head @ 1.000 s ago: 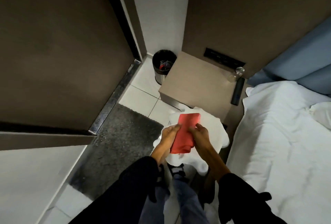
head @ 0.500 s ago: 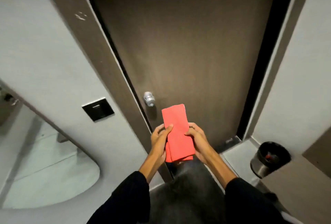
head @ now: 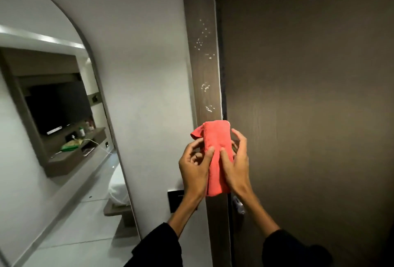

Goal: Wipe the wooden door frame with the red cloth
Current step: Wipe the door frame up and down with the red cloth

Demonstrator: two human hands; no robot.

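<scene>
A folded red cloth point(head: 217, 149) is held upright in front of the wooden door frame point(head: 201, 42), a brown vertical strip with several white specks above the cloth. My left hand point(head: 195, 170) grips the cloth's left side, thumb on its front. My right hand point(head: 236, 164) grips its right side, thumb also on the front. The cloth's top edge sits just below the lowest specks. Whether the cloth touches the frame, I cannot tell.
The dark brown door point(head: 309, 96) fills the right, with a metal knob point(head: 238, 203) just below my right hand. A black switch plate point(head: 175, 200) is on the white wall. A large arched mirror point(head: 53, 128) at left reflects a TV and shelf.
The view has swung from the bedside floor up to the door frame. Both hands have lifted the red cloth higher along the frame, above the knob.
</scene>
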